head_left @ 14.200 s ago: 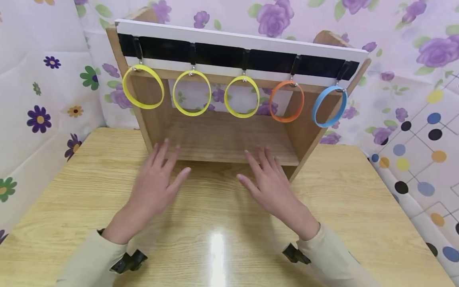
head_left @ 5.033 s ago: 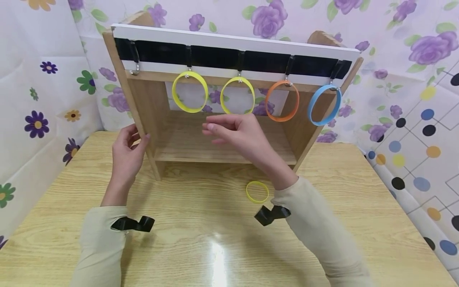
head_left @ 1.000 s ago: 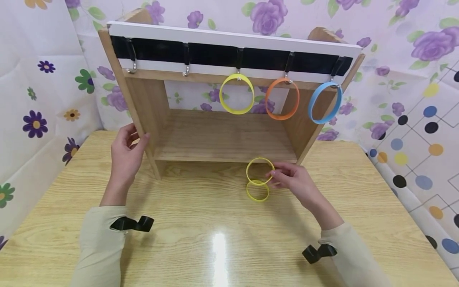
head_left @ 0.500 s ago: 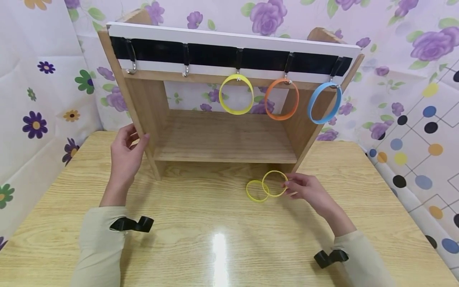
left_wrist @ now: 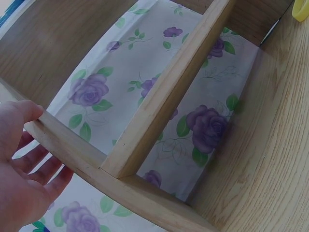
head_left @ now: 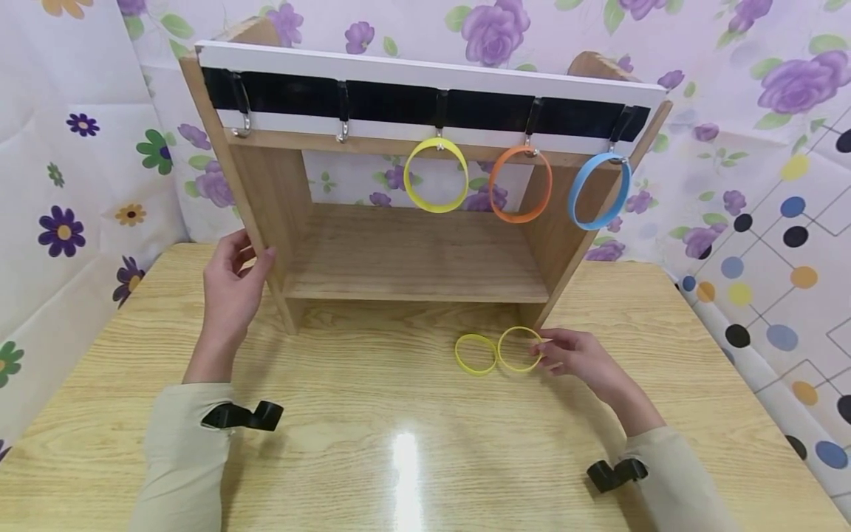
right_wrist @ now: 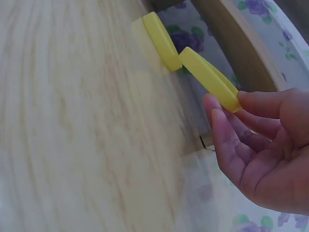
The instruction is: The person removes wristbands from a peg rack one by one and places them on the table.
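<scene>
My right hand (head_left: 592, 366) pinches a yellow wristband (right_wrist: 211, 79) by its right edge, between thumb and fingertips, low over the table. Right beside it, a second yellow wristband (right_wrist: 161, 42) rests on the tabletop; their rims meet in the head view. On the left, my left hand (head_left: 233, 292) grips the side panel (left_wrist: 87, 162) of a wooden rack, thumb at its front edge and fingers round the outer side. Along the rack's top rail hang a yellow wristband (head_left: 435, 209), an orange one (head_left: 512, 217) and a blue one (head_left: 577, 198), each from its own hook.
Two bare metal hooks, the far-left hook (head_left: 243, 127) and the hook beside it (head_left: 343, 133), hang on the black strip. The rack's lower shelf (head_left: 419, 258) lies behind my hands. Under everything is a wood-grain table (head_left: 319, 443), with flowered cloth (head_left: 412, 44) behind.
Two yellow wristbands have left the two left hooks since the first frame. Over the last second my right hand has carried one down and rightward beside the other. My left hand stays put.
</scene>
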Demonstrator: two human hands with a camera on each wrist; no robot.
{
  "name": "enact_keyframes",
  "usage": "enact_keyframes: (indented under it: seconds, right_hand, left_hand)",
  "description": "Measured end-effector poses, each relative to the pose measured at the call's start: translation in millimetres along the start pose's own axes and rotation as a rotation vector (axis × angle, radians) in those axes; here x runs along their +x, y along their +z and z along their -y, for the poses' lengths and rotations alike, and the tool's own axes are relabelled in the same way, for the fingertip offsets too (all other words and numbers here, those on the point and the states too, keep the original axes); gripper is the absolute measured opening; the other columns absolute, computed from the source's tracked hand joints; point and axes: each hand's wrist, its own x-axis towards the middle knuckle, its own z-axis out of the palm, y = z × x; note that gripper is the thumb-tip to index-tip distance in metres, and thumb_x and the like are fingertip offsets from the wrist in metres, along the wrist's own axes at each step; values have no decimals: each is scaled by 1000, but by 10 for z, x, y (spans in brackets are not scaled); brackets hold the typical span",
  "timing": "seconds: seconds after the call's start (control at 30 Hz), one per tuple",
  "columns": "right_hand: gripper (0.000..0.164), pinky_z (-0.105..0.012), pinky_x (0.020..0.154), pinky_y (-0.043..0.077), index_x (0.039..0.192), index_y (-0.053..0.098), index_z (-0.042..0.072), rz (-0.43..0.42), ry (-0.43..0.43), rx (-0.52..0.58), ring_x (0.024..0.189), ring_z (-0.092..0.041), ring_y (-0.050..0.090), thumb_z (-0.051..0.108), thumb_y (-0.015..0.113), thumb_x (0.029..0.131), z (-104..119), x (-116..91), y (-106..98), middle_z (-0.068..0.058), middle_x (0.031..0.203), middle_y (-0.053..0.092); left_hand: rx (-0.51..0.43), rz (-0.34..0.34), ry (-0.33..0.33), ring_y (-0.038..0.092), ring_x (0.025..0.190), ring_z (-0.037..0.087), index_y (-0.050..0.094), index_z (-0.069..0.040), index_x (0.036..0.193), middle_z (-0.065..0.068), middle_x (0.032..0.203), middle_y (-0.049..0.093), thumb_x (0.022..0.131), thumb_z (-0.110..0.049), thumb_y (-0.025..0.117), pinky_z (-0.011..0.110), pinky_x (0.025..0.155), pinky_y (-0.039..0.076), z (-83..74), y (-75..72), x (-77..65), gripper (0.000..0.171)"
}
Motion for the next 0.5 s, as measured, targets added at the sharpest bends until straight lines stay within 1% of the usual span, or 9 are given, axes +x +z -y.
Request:
enact_keyframes:
  seconds: [0.2,0.33,0.5]
  right_hand:
    - [44,-36,75,56,134,36,-20,23,20,14,86,-21,67,4,49,99,-51,40,13,-31,113,61]
    - [44,-35,74,56,134,37,-20,29,36,3,85,-19,66,3,50,98,-45,46,29,-29,112,62]
    - [45,-34,74,56,134,36,-21,31,44,-15,86,-20,66,3,50,98,-19,48,42,-30,112,61]
  left_hand:
    - [-19,-1,8,52,113,15,48,3,134,1,120,53,96,-10,58,23,91,45,9,1,6,41]
    - [-19,7,6,51,114,15,48,1,134,4,122,53,96,-12,57,24,92,45,11,-5,11,41]
    - [-16,11,8,51,115,16,48,1,135,6,125,52,96,-13,57,25,94,45,15,-21,13,42]
